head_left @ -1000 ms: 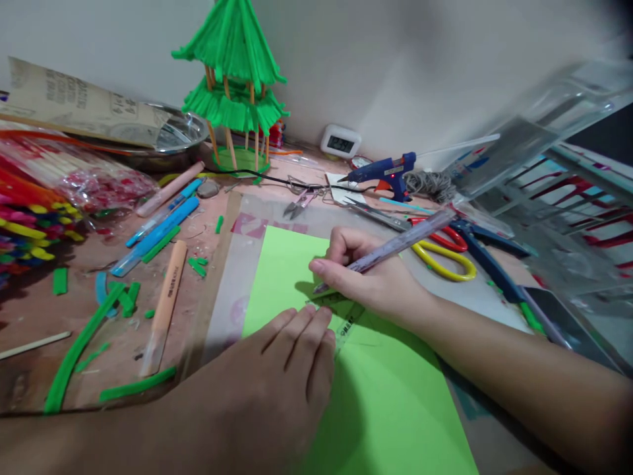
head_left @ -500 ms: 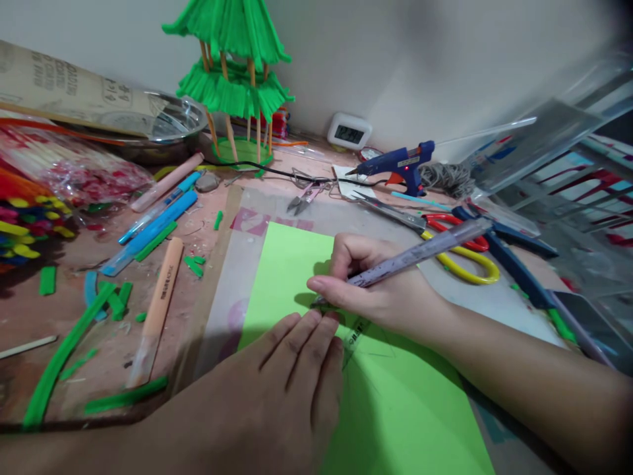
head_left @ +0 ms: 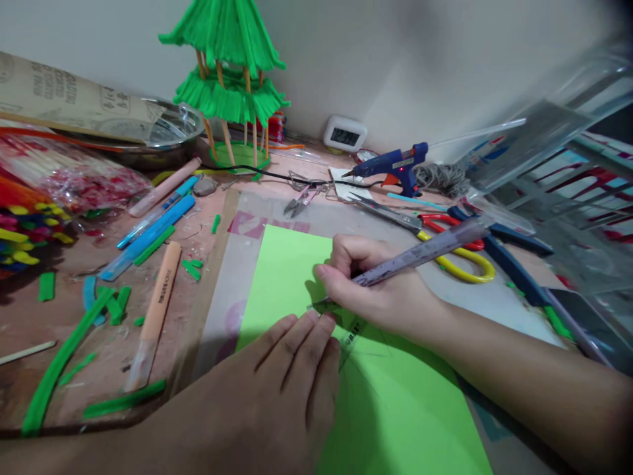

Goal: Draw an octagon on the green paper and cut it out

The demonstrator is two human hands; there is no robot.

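Observation:
A bright green sheet of paper (head_left: 410,409) lies in front of me, with thin pencil-like lines on it. My left hand (head_left: 291,376) rests flat on the sheet, fingers stretched out. It presses on a clear ruler (head_left: 353,333) with black print, mostly hidden beneath my hands. My right hand (head_left: 380,284) grips a grey-purple patterned pen (head_left: 420,254), its thumb and fingers closed round the lower barrel. The pen's tip is down at the paper, just beyond my left fingertips.
Behind the sheet are scissors (head_left: 465,260), a blue glue gun (head_left: 408,165) and a white clock (head_left: 345,135). A green-roofed stick model (head_left: 227,99) stands at the back. Markers (head_left: 161,297) and green scraps (head_left: 64,356) lie on the left; pliers (head_left: 514,264) on the right.
My right hand has shifted slightly, and its thumb sits a little farther right and up. The dark pen tip shows more clearly. My left hand stays flat on the sheet.

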